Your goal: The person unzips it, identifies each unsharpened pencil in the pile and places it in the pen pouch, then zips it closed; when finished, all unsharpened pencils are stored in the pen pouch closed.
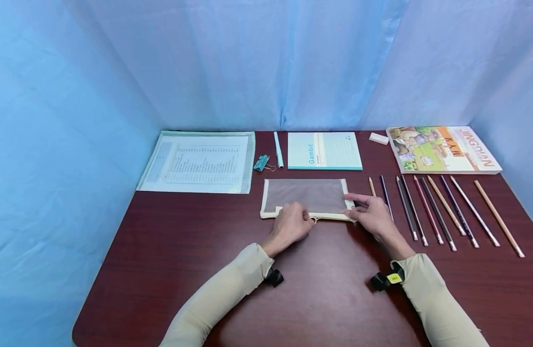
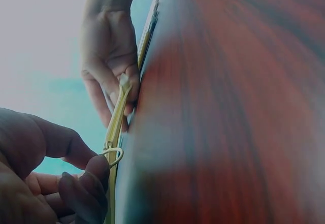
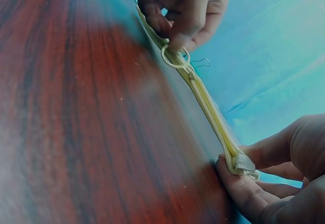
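Readable text: "Gambit" on the spine strip of the teal notebook [image 1: 324, 151], "JINGDIAN" in orange capitals along the picture book [image 1: 443, 148] cover's right edge; print on the sheet in the clear folder [image 1: 199, 161] too small to read.

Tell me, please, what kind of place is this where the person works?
Probably a staged desk for stationery work, not a lived-in room: a dark wooden table closed in by blue cloth curtains, with a notebook, coloured pencils and a mesh pouch laid out neatly.

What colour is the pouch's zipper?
Pale cream-yellow zipper, like the pouch trim; right wrist view shows it best.
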Demonstrator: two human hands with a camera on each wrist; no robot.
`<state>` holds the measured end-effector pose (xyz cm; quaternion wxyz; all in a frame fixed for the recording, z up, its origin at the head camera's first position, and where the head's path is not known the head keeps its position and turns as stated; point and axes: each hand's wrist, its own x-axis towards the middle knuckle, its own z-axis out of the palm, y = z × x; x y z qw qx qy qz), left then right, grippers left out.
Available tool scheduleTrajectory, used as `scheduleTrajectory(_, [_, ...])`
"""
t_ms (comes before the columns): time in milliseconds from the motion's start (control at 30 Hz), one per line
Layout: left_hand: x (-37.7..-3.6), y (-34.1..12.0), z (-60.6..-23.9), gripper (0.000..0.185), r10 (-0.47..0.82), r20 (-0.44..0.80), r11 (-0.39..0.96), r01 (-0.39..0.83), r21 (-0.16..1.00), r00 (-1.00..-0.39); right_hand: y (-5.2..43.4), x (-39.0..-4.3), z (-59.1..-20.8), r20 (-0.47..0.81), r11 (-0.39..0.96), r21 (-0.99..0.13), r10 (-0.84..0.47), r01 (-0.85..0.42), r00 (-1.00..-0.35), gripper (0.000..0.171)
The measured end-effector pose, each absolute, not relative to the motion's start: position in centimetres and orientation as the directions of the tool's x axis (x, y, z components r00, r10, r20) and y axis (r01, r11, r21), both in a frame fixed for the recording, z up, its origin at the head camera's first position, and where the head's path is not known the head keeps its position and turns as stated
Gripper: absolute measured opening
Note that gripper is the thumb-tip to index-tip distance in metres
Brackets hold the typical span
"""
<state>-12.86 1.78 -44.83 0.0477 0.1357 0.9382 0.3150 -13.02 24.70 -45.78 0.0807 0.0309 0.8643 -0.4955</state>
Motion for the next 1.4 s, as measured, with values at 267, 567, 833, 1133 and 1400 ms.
scheduleTrajectory(267, [-12.9,-0.2,-44.4,0.036,0.266,-0.016,0.768,0.202,0.607,-0.964,24.8,-12.9,-45.7,-0.17,0.497,-0.857,-0.027,0.134,-0.985,0.048])
scheduleTrajectory(567, [-13.2,-2.6,-44.2,0.034,0.248,0.013,0.776,0.207,0.595,-0.969,24.9,-13.1,-45.8,-0.175,0.508,-0.851,-0.032,0.135,-0.984,0.049])
scheduleTrajectory(833, [-13.6,-4.5,-44.0,0.033,0.23,-0.016,0.807,0.182,0.561,-0.973,24.9,-13.0,-45.8,-0.176,0.521,-0.843,-0.036,0.132,-0.984,0.048])
scheduleTrajectory(1133, [-14.0,-7.1,-44.1,0.027,0.188,-0.039,0.826,0.137,0.546,-0.981,24.8,-13.0,-45.8,-0.188,0.515,-0.845,-0.034,0.144,-0.982,0.049])
scheduleTrajectory(1400, [-14.0,-9.7,-43.9,0.027,0.159,-0.079,0.833,0.091,0.546,-0.984,24.7,-12.9,-45.8,-0.175,0.515,-0.846,-0.024,0.138,-0.984,0.048])
